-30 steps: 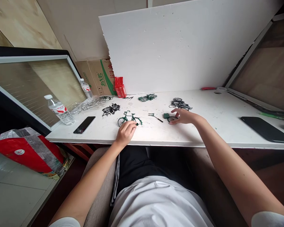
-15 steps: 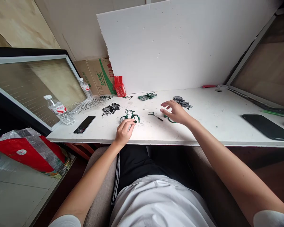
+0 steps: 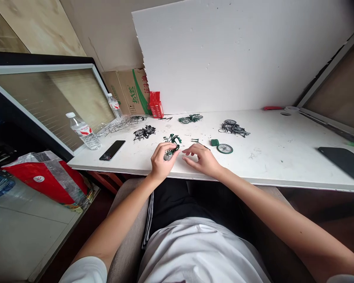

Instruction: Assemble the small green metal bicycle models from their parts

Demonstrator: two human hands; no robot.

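Note:
A small green model bicycle (image 3: 172, 138) is tilted near the table's front edge. My left hand (image 3: 162, 161) is closed on it, the thumb and index finger curled about its near end and hiding part of the frame. Just to the right, my right hand (image 3: 202, 159) hovers with thumb and fingers apart, its fingertips close to the bicycle. Behind the right hand lies a screwdriver, mostly covered, with a small green forked part (image 3: 195, 140) beside it. A loose green-rimmed wheel (image 3: 225, 148) and a green box-shaped part (image 3: 214, 142) lie further right.
Dark model bicycles (image 3: 144, 132) lie at the left, with another dark cluster (image 3: 234, 128) at the right and a green model bicycle (image 3: 190, 118) at the back. A phone (image 3: 112, 150), water bottle (image 3: 84, 131), red box (image 3: 156, 105) and black slab (image 3: 342, 163) are also on the table (image 3: 268, 161).
My right hand has moved left from over the loose wheel to beside the green bicycle, uncovering the wheel and box-shaped part. The bicycle in my left hand has turned and tilted.

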